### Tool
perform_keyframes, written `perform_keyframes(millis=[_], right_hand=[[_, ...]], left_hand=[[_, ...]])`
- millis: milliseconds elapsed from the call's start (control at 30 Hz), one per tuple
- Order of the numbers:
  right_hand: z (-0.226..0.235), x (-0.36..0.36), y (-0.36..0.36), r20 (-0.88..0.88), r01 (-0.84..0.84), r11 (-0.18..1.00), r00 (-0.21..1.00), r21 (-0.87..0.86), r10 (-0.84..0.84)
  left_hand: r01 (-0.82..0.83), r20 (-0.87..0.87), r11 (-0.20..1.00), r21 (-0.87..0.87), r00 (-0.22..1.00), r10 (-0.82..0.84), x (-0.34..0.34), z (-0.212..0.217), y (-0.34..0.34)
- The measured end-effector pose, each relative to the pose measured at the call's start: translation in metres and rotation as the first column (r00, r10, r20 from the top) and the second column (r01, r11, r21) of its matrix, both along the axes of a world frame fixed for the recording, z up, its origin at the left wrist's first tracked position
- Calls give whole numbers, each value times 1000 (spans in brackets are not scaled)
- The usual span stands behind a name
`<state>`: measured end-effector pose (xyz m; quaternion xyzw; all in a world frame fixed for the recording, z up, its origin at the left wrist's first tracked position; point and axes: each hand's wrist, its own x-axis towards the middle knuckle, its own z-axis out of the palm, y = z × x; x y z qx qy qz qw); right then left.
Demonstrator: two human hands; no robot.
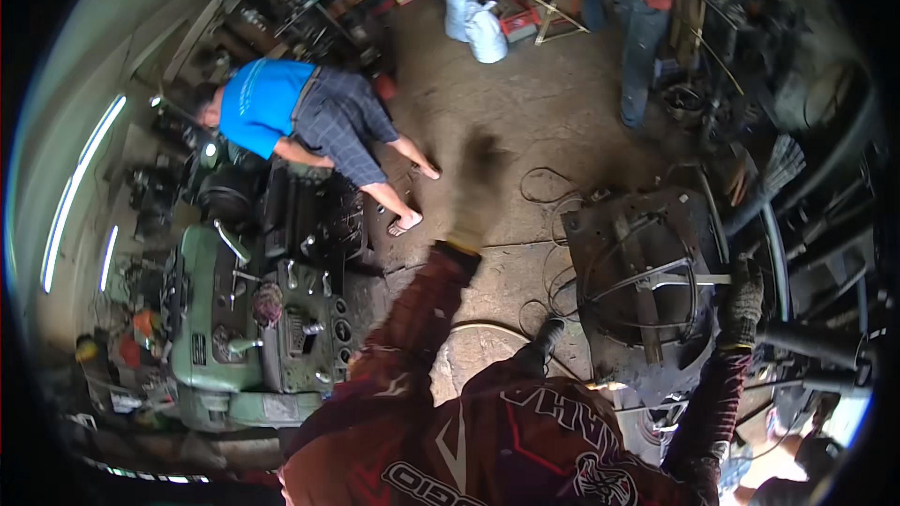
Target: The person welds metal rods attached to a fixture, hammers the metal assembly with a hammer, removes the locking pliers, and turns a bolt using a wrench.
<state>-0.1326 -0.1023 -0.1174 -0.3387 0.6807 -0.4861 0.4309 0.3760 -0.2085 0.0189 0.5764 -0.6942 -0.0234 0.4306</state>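
Rusty steel frame (647, 286) of bars and curved rods lies flat on a dark metal table (600, 225), right of centre. Right hand (745, 305), gloved, rests on the frame's right edge; grip looks closed around a bar there, though the glove hides the fingers. Left hand (478, 192), also gloved, is raised over the concrete floor (525, 103) and motion-blurred; can't tell its grip, nothing visible in it. Green lathe (234, 319) sits at left, a person in a blue shirt (258, 103) bent over it.
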Motion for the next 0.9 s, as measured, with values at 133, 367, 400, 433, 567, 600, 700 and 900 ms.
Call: perform_keyframes(millis=[133, 367, 400, 433, 567, 600, 700, 900], right_hand=[[3, -11, -49, -800, -418, 875, 597, -245, 61], [23, 10, -124, -657, -557, 829, 602, 61, 453], [45, 15, -116, -537, -488, 872, 726, 41, 431], [59, 12, -111, -449, -432, 901, 798, 41, 403], [83, 12, -98, -260, -335, 941, 905, 53, 337], [85, 6, -91, -239, -307, 950, 919, 60, 313], [103, 1, -68, -182, -265, 963, 946, 39, 268], [128, -10, -29, -48, -131, 991, 990, -31, 129]], left_hand=[[-661, -489, 750, 30, 644, 588, 207, 39, 16], [-422, -656, 899, -114, 712, 251, 167, 142, 40], [-222, -624, 974, 43, 756, 200, 144, 114, 36], [-22, -599, 982, 189, 790, 133, 120, 83, 28], [388, 20, 912, 137, 919, -394, -40, -82, 23], [519, -228, 827, 215, 850, -474, -104, -75, 37], [602, -18, 790, 114, 797, -604, -182, -59, 43], [701, 73, 705, 104, 702, -709, -199, -75, 46]])
